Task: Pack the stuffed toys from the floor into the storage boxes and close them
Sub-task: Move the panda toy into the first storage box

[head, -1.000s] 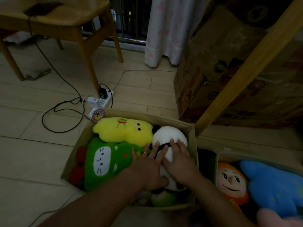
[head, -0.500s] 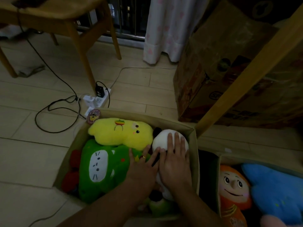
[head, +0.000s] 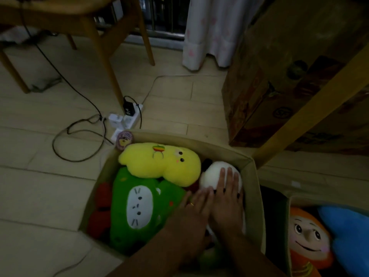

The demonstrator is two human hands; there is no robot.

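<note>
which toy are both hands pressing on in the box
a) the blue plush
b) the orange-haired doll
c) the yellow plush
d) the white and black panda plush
d: the left hand and right hand lie flat, fingers straight, on the white and black panda plush at the right side of the storage box, beside the yellow plush.

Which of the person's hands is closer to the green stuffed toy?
Left. The left hand lies right beside the green stuffed toy, at its edge; the right hand rests farther off, flat on the white panda toy.
</note>
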